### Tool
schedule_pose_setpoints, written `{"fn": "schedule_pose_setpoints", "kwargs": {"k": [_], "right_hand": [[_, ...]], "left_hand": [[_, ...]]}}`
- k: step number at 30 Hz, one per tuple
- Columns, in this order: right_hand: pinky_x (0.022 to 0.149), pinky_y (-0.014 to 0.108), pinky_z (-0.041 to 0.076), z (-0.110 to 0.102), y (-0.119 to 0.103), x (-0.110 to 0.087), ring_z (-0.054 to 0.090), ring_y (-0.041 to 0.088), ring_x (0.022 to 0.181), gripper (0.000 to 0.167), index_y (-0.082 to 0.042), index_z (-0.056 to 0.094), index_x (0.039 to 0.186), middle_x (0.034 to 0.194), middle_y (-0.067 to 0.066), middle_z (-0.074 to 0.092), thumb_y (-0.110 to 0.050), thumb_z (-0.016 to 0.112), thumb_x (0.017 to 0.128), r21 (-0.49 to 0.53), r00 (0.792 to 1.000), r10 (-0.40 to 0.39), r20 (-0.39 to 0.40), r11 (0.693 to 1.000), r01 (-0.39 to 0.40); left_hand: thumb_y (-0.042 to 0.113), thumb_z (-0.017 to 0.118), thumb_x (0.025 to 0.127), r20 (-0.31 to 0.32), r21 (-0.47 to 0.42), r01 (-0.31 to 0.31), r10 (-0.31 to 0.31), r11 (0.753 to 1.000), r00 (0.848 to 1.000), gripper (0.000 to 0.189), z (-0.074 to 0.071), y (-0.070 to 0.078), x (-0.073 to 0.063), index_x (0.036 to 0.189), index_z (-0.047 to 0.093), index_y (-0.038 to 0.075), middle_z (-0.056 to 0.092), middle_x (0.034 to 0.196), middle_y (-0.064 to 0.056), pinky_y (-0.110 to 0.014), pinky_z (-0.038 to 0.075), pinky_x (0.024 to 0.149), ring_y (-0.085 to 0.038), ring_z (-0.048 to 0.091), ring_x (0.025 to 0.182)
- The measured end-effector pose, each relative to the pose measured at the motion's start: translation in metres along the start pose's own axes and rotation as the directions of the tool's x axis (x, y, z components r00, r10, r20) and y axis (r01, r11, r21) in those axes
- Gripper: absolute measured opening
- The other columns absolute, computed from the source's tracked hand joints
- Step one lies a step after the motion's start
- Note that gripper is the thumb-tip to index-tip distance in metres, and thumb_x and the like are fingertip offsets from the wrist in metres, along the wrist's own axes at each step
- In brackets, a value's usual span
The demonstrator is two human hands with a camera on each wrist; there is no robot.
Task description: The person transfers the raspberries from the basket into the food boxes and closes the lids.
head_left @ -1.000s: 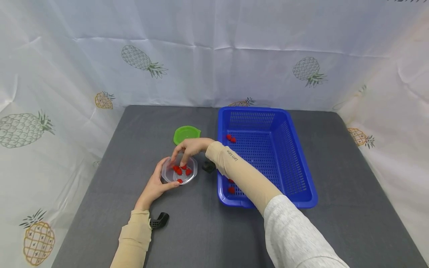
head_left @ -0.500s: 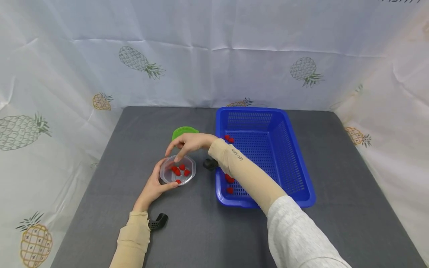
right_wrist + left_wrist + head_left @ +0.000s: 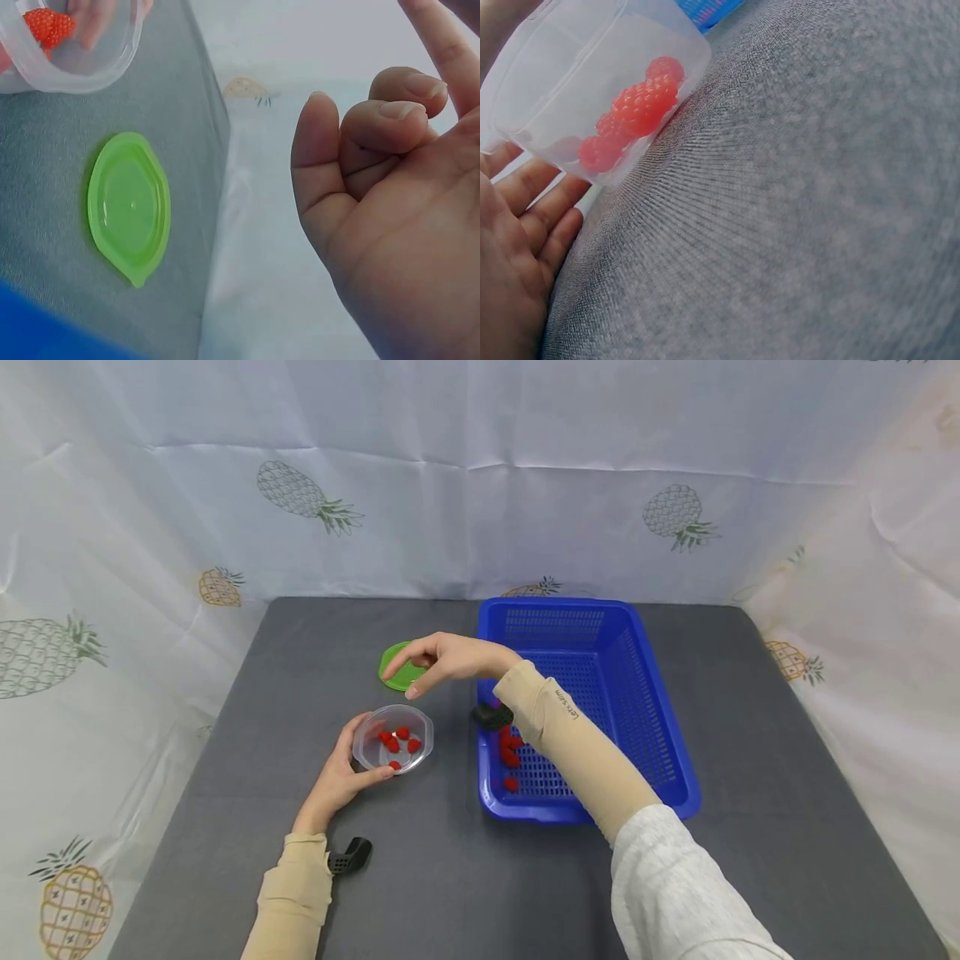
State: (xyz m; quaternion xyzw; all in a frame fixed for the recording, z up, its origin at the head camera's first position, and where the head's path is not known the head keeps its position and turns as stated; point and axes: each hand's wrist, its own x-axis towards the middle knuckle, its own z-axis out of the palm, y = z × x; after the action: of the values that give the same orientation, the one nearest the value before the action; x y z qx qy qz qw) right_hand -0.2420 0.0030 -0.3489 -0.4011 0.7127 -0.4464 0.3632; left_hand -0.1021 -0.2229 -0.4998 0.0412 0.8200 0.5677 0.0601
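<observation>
My left hand [image 3: 335, 785] holds a clear plastic container [image 3: 562, 82], thumb across its near rim and fingers around the left side. Several red raspberries [image 3: 643, 109] lie scattered on its bottom. In the head view my right hand [image 3: 465, 658] hovers above the green lid [image 3: 405, 677], beyond the container. Nothing is between its thumb and forefinger, which are apart. The right wrist view shows some of its other fingers loosely bent, and the whole green lid [image 3: 129, 202] flat on the cloth.
A blue plastic basket [image 3: 667, 727] stands to the right under my right forearm. Several raspberries [image 3: 511, 752] lie along its left side; the arm hides part of it. Black wrist pieces [image 3: 351, 857] sit by both wrists. A pineapple-print curtain [image 3: 420, 527] hangs behind the grey table [image 3: 435, 877].
My right hand has lifted out of the container and moved up and right, over the lid. The raspberries stay inside. My left hand keeps its hold on the container.
</observation>
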Motion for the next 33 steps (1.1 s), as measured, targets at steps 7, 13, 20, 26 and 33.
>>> {"fn": "schedule_pose_setpoints", "kwargs": {"k": [7, 13, 20, 26, 33], "right_hand": [[0.063, 0.024, 0.033, -0.008, 0.004, -0.021, 0.027, 0.015, 0.063, 0.040, -0.015, 0.064, 0.118, 0.066, 0.000, 0.027, -0.017, 0.074, 0.079, -0.004, 0.998, 0.008, -0.065, 1.000, -0.008], [0.063, 0.027, 0.031, -0.019, 0.010, -0.043, 0.027, 0.016, 0.063, 0.039, -0.014, 0.064, 0.118, 0.065, 0.002, 0.027, -0.014, 0.073, 0.080, 0.025, 0.982, 0.013, -0.187, 1.000, -0.009], [0.061, 0.028, 0.032, -0.028, 0.018, -0.063, 0.025, 0.015, 0.059, 0.038, -0.013, 0.064, 0.117, 0.060, -0.002, 0.028, -0.017, 0.073, 0.080, 0.069, 0.959, 0.068, -0.274, 0.996, -0.051], [0.061, 0.028, 0.030, -0.032, 0.029, -0.077, 0.026, 0.015, 0.059, 0.034, -0.014, 0.065, 0.114, 0.061, -0.003, 0.028, -0.016, 0.072, 0.081, 0.118, 0.942, 0.105, -0.319, 0.991, -0.071], [0.067, 0.030, 0.032, -0.038, 0.041, -0.090, 0.026, 0.015, 0.062, 0.038, -0.005, 0.061, 0.117, 0.067, -0.002, 0.025, -0.019, 0.070, 0.083, 0.112, 0.921, 0.095, -0.379, 0.992, -0.056]], "left_hand": [[0.022, 0.079, 0.073, -0.009, 0.015, 0.001, -0.001, 1.000, 1.000, 0.094, 0.001, 0.002, 0.000, 0.146, 0.020, 0.020, 0.032, 0.146, -0.010, -0.063, 0.018, 0.110, -0.030, 0.028, 0.134], [0.020, 0.079, 0.073, -0.007, 0.015, 0.002, -0.002, 1.000, 1.000, 0.095, -0.001, 0.000, 0.001, 0.146, 0.019, 0.019, 0.029, 0.148, -0.012, -0.062, 0.017, 0.110, -0.031, 0.025, 0.136], [0.019, 0.079, 0.073, -0.009, 0.033, -0.012, 0.013, 0.999, 1.000, 0.095, -0.002, -0.001, 0.002, 0.147, 0.019, 0.018, 0.028, 0.149, -0.013, -0.062, 0.016, 0.110, -0.031, 0.023, 0.137], [0.018, 0.079, 0.073, -0.007, 0.034, -0.014, 0.014, 0.999, 1.000, 0.094, -0.001, -0.001, 0.002, 0.146, 0.019, 0.017, 0.028, 0.149, -0.012, -0.062, 0.016, 0.111, -0.032, 0.023, 0.137], [0.012, 0.079, 0.072, 0.002, 0.011, -0.021, 0.021, 1.000, 1.000, 0.096, -0.001, 0.000, 0.000, 0.147, 0.019, 0.017, 0.028, 0.149, -0.013, -0.061, 0.020, 0.110, -0.031, 0.026, 0.136]]}}
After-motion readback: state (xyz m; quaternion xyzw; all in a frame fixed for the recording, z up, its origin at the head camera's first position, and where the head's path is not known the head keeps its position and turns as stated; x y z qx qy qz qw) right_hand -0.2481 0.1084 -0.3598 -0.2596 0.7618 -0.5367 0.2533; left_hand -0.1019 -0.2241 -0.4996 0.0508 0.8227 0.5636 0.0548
